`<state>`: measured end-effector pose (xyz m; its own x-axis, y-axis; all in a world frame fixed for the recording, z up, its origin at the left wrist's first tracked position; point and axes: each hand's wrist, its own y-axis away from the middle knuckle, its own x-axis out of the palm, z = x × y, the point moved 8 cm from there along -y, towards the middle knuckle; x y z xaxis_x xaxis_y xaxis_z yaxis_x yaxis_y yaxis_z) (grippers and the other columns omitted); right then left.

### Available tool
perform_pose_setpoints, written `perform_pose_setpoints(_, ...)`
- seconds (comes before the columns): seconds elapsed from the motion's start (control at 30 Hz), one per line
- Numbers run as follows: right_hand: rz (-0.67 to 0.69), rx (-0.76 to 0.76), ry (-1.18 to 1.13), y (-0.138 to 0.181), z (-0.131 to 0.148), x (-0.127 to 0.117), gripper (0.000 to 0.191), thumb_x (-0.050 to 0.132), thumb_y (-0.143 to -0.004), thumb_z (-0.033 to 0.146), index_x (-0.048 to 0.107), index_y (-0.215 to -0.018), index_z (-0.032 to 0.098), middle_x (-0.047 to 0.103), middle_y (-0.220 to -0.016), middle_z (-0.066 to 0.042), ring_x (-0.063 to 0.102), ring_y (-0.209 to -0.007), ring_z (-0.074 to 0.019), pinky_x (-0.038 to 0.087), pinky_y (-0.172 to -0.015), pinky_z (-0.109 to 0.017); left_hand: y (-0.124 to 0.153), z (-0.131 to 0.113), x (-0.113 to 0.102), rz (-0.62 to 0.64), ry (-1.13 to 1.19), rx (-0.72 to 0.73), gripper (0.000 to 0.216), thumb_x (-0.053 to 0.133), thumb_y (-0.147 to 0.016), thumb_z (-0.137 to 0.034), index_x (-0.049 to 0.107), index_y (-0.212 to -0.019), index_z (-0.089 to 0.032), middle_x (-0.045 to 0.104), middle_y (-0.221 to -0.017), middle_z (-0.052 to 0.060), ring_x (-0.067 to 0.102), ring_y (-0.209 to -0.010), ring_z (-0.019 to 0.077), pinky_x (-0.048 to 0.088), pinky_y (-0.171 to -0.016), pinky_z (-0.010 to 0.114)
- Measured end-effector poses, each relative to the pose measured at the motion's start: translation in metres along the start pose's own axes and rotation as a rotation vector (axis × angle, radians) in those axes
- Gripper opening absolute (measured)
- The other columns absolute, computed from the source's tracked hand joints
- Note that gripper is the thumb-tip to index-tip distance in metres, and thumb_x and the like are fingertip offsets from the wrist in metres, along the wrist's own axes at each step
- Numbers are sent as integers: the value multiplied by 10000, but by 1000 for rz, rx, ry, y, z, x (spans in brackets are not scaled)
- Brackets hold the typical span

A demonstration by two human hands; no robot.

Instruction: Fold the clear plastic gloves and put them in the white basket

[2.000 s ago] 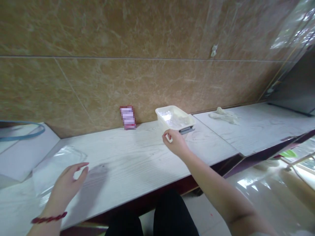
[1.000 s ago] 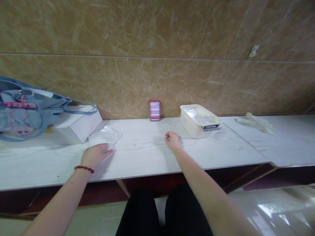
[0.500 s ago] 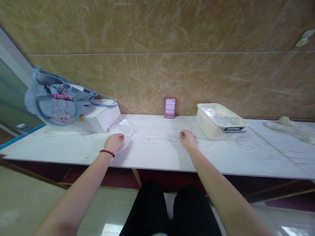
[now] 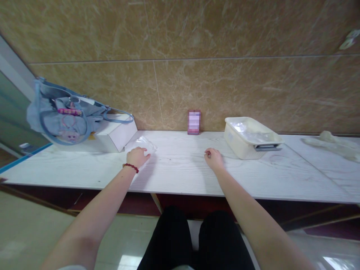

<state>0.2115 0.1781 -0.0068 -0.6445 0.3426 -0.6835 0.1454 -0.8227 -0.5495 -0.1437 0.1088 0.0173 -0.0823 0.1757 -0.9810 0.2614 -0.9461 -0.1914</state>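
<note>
My left hand (image 4: 137, 156), with a red bead bracelet (image 4: 131, 167) at the wrist, is over the white tabletop with thumb and fingers parted and nothing visible between them. Just behind it lies a clear plastic bag (image 4: 143, 143), partly covered by the hand. My right hand (image 4: 214, 159) is curled closed above the table, left of a cream plastic bin (image 4: 239, 145). Whatever its fingers may hold is hidden. Clear plastic packaging (image 4: 247, 131) lies in the bin, which has a grey handle (image 4: 267, 147) at its front.
At the left a light blue bag (image 4: 70, 116) rests on a white box (image 4: 118, 137). A phone-like object (image 4: 194, 122), its screen blurred, leans on the tiled wall (image 4: 174, 90). Crumpled translucent plastic (image 4: 332, 144) lies far right on the white table (image 4: 180, 172).
My left hand has moved to the right and its fingers have opened from a closed curl. My right hand stays closed in nearly the same spot.
</note>
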Motion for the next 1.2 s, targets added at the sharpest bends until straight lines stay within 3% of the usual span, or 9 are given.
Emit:
perform_pose_setpoints(0.23,5,23,-10,2,2,-3,145,429,-665,144,553,-728,183,587,-697,-29,502,-734,-159,378,-734,-280,-21,-28,9,70,-145,62,336,345,-749,-241,652,-834,-137,620,-900,162,554,-866,274,384,-714,392)
perform_pose_setpoints(0.53,54,-84,-71,0,25,1,149,440,-666,123,556,-739,182,598,-729,-29,511,-735,-159,374,-747,-297,-30,-8,7,63,44,45,329,342,-719,-249,652,-736,-141,654,-789,135,593,-762,240,406,-656,299)
perform_pose_setpoints(0.73,132,-200,-267,-21,94,31,143,459,-665,108,561,-734,180,586,-714,-13,512,-710,-132,382,-732,-277,-31,15,1,14,324,-37,269,457,-677,-343,654,-728,-168,666,-810,83,589,-786,223,408,-682,278)
perform_pose_setpoints(0.9,180,-248,-368,-30,155,69,152,457,-670,106,561,-752,181,579,-721,-8,511,-727,-130,385,-745,-277,-30,43,-3,-42,500,-162,342,493,-668,-454,637,-768,-159,665,-799,58,592,-733,185,424,-644,252)
perform_pose_setpoints(1.1,272,-335,-354,-28,215,107,235,432,-719,148,537,-927,176,577,-936,-38,485,-917,-144,352,-857,-280,-24,64,-2,-102,790,-216,326,482,-685,-414,618,-810,-146,657,-772,56,589,-742,177,441,-654,258)
perform_pose_setpoints(1.2,395,-405,-288,-21,242,129,291,428,-757,212,503,-1037,194,546,-1056,-44,451,-1011,-152,327,-896,-301,-16,75,-6,-153,923,-255,365,492,-681,-341,560,-972,-130,648,-753,54,590,-706,162,451,-623,259)
